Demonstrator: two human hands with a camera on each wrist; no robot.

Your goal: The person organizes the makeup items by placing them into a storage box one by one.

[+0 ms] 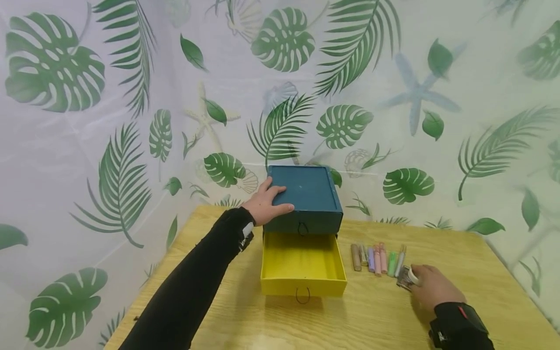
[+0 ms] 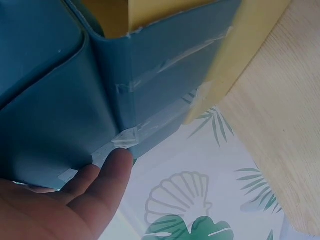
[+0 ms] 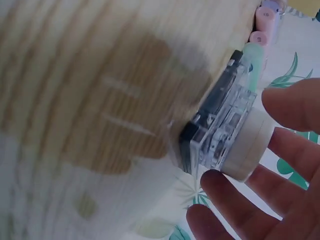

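On the tabletop [image 1: 372, 321], the blue box [image 1: 304, 187] stands toward the far edge, its yellow drawer [image 1: 302, 288] open toward the near edge. The left hand [image 1: 267, 203] lies spread on the box's top left edge; the right hand [image 1: 437, 287] pinches a clear-and-white object [image 3: 220, 135] nearer the right edge, whether lifted I cannot tell. Judged done: drawer opening. Judged left: this object and the tubes [image 1: 377, 262], all outside the drawer.

Your right hand [image 1: 437, 287] has room to go left, on your side of the tubes [image 1: 377, 261], until the yellow drawer [image 1: 280, 287] blocks it.
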